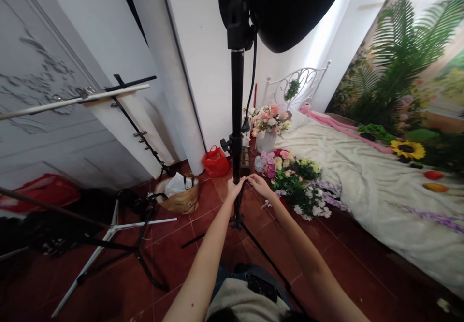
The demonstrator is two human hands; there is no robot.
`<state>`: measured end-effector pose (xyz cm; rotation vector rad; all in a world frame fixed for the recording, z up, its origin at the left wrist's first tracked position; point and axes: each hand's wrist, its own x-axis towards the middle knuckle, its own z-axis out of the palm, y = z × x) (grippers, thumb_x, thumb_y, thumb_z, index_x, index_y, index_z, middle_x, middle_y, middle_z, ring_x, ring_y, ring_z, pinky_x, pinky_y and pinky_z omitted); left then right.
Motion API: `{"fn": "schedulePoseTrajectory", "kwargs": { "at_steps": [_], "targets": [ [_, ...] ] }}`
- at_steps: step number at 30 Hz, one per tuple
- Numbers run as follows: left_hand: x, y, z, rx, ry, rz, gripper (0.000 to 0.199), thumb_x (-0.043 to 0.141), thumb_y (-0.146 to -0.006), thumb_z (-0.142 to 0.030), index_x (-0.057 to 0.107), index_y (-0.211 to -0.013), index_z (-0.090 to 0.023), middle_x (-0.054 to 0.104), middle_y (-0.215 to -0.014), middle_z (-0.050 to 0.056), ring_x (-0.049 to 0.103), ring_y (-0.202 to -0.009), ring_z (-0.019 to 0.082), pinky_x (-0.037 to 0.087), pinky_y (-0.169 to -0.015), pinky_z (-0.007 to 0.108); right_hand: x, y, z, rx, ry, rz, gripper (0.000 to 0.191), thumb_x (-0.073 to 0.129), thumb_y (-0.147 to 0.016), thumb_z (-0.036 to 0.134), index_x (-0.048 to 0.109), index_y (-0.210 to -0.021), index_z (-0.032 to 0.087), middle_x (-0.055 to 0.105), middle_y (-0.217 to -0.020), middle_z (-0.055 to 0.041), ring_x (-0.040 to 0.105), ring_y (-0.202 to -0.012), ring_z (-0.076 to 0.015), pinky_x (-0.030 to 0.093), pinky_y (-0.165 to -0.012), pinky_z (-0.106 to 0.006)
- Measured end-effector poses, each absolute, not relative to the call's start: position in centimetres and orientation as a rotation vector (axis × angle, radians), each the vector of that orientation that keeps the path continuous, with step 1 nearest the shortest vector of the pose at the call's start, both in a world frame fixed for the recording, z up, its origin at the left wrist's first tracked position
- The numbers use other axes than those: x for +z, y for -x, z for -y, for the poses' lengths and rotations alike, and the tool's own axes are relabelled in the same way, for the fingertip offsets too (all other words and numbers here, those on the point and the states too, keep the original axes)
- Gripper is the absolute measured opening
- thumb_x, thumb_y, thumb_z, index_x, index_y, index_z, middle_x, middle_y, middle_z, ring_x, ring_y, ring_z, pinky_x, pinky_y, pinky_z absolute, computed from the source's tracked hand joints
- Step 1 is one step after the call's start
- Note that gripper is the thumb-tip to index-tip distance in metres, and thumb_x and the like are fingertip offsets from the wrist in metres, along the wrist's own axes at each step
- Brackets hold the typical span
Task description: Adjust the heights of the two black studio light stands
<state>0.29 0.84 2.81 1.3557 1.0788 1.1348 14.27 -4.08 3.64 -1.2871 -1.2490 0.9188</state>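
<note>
A black light stand (237, 90) rises upright in front of me, with a large dark lamp shade (290, 12) at its top. My left hand (235, 187) is wrapped around the lower part of its pole. Close beside it on the right, my right hand (258, 183) has its fingertips pinched at a small dark part against the pole, too small to make out. Above my hands, a clamp collar with a knob (226, 144) sits on the pole. A black cable with a plug (245, 124) hangs along the pole's right side.
Artificial flowers (286, 167) lie on the tiled floor to the right, beside a bed (362, 177) with a cream blanket. A red bag (216, 162) and a woven basket (181, 198) stand left of the pole. More stands (116, 227) spread their legs at left.
</note>
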Motion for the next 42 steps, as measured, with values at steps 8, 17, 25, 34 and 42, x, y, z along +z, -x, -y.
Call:
{"fn": "schedulePoseTrajectory", "kwargs": {
  "at_steps": [8, 17, 25, 34, 42],
  "targets": [
    [1.5, -0.2, -1.2, 1.129, -1.344, -1.111, 0.033, 0.072, -0.065, -0.046, 0.060, -0.067, -0.015, 0.062, -0.062, 0.002, 0.059, -0.059, 0.014, 0.046, -0.056, 0.023, 1.4, -13.0, 2.8, 0.913, 1.341, 0.999, 0.035, 0.063, -0.070, 0.054, 0.056, -0.082, 0.022, 0.061, -0.067, 0.0018, 0.059, -0.057, -0.0128, 0.050, -0.056, -0.026],
    [2.3, -0.2, -1.0, 1.133, -1.293, -1.110, 0.030, 0.076, -0.062, -0.042, 0.060, -0.065, -0.016, 0.063, -0.061, 0.002, 0.063, -0.065, 0.016, 0.049, -0.061, 0.025, 1.8, -12.6, 2.7, 0.729, 1.318, 0.998, 0.031, 0.069, -0.066, 0.046, 0.061, -0.083, 0.021, 0.065, -0.072, -0.0023, 0.060, -0.068, -0.0171, 0.049, -0.064, -0.029],
    [2.9, -0.2, -0.7, 1.124, -1.214, -1.132, 0.030, 0.079, -0.059, -0.038, 0.061, -0.065, -0.015, 0.064, -0.062, 0.003, 0.064, -0.069, 0.018, 0.049, -0.065, 0.026, 0.4, -12.1, 3.5, 0.838, 1.227, 1.024, 0.032, 0.065, -0.071, 0.050, 0.062, -0.086, 0.021, 0.069, -0.087, -0.0045, 0.063, -0.080, -0.0191, 0.051, -0.072, -0.031],
    [2.3, -0.3, -1.0, 1.138, -1.309, -1.100, 0.028, 0.076, -0.064, -0.039, 0.061, -0.067, -0.015, 0.063, -0.063, 0.003, 0.060, -0.061, 0.014, 0.046, -0.057, 0.023, 0.7, -11.6, 2.4, 0.774, 1.305, 0.788, 0.031, 0.067, -0.067, 0.047, 0.059, -0.080, 0.020, 0.064, -0.070, -0.0022, 0.059, -0.064, -0.0167, 0.049, -0.060, -0.030],
    [2.6, -0.3, -0.9, 1.127, -1.263, -1.066, 0.028, 0.077, -0.062, -0.039, 0.062, -0.066, -0.015, 0.065, -0.065, 0.004, 0.062, -0.065, 0.015, 0.048, -0.061, 0.024, 1.0, -11.1, 2.5, 0.789, 1.217, 0.911, 0.026, 0.062, -0.070, 0.044, 0.064, -0.081, 0.021, 0.067, -0.086, -0.0043, 0.062, -0.083, -0.0192, 0.050, -0.079, -0.034]
  ]
}}
